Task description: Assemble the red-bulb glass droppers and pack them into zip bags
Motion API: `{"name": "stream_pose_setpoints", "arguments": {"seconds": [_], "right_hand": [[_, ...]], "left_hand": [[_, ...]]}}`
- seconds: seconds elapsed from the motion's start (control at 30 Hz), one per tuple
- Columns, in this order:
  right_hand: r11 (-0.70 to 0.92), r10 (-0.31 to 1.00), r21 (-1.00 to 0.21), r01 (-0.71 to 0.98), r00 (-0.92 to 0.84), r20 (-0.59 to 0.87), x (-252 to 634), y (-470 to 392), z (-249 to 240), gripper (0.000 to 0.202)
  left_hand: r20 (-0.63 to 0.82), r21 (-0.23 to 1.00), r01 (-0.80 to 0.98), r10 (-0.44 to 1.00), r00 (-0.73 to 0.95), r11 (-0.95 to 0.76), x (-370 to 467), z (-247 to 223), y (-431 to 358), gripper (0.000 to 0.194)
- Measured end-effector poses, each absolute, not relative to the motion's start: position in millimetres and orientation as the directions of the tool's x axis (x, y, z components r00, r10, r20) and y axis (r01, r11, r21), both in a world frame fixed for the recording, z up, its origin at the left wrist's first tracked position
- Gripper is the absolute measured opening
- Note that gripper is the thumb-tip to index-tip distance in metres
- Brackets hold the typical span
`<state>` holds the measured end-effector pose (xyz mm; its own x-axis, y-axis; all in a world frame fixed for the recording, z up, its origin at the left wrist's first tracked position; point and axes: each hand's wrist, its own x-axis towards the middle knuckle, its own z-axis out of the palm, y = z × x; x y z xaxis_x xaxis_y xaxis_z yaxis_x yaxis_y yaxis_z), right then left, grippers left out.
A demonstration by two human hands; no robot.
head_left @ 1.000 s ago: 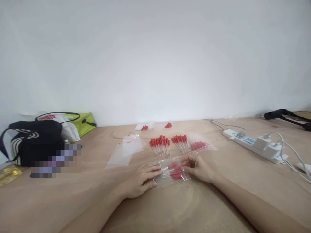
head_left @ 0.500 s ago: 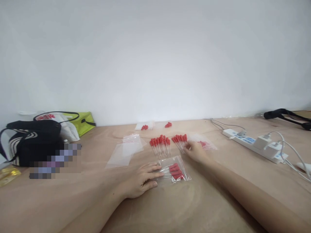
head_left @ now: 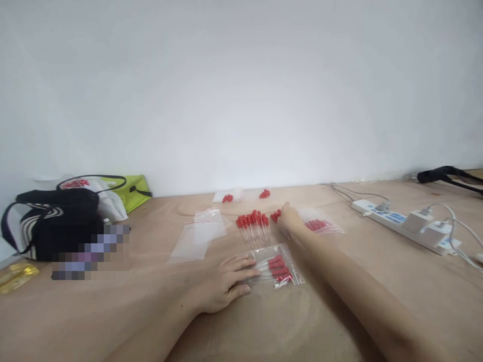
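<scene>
Left hand [head_left: 230, 281]: I had it palm-down on the surface [head_left: 264, 327], fingers spread loosely, tips resting on the stem end of the clear bag [head_left: 291, 261]; it pressed and gripped nothing.
Right hand [head_left: 290, 218]: it reached forward to the right-hand bunch [head_left: 275, 215] of loose red-ended sticks, fingers curled inward; the back of the hand hid their tips from me, so I could not tell how far they were closed or whether they held anything.
Clear bag: it lay flat, nearest the person, just right of the left fingers; from the right hand it lay back toward the body and slightly left.
Axes: the sticks in the bag ran crossways, red ends right, stems pointing at the left hand; the loose ones ran mostly away from the body, red ends far.
Nearer hand: the right had the loose bunch, the left had the bag.
Left-hand fan [head_left: 253, 226]: it stood untouched on the surface between the bag and the wall, just left of the right-hand bunch.
Red ends: they looked matte, rubbery and bulb-like, on slim, pale, see-through stems.
Bag film: thin and glossy, it wrinkled into bright glints around the red ends.
Filled bags [head_left: 332, 225]: these overlapped just right of the right hand, red ends showing through cloudy film.
Flat bags [head_left: 188, 246]: milky sheets with red lines at their far edges lay well left of the fan.
Power strip [head_left: 396, 219]: white hard plastic, well apart on the right.
</scene>
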<state>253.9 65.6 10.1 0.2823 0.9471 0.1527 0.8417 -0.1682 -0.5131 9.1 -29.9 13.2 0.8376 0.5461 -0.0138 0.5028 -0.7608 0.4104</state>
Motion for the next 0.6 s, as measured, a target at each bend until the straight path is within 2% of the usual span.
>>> {"name": "stream_pose_setpoints", "arguments": {"seconds": [0.2, 0.27, 0.37, 0.47, 0.6], "right_hand": [[-0.038, 0.955, -0.567, 0.823, 0.197, 0.221, 279.5, 32.9, 20.2, 0.060], [0.074, 0.937, -0.700, 0.710, 0.192, 0.293, 289.7, 12.7, 11.7, 0.060], [0.205, 0.921, -0.878, 0.432, 0.219, 0.323, 295.2, -16.1, -8.3, 0.056], [0.269, 0.906, -0.926, 0.265, 0.258, 0.337, 290.3, -33.2, -21.3, 0.051], [0.268, 0.924, -0.944, 0.193, 0.226, 0.309, 280.6, -39.5, -21.0, 0.048]], "left_hand": [[-0.028, 0.383, 0.527, 0.561, 0.828, -0.759, 9.8, 14.9, -32.0, 0.038], [-0.032, 0.370, 0.537, 0.567, 0.823, -0.758, 9.8, 14.8, -32.0, 0.039], [-0.022, 0.366, 0.528, 0.560, 0.828, -0.766, 9.6, 13.6, -30.9, 0.039], [-0.019, 0.367, 0.521, 0.554, 0.832, -0.771, 9.3, 11.6, -29.6, 0.039], [-0.018, 0.360, 0.527, 0.559, 0.829, -0.770, 9.2, 10.1, -29.2, 0.039]]}}
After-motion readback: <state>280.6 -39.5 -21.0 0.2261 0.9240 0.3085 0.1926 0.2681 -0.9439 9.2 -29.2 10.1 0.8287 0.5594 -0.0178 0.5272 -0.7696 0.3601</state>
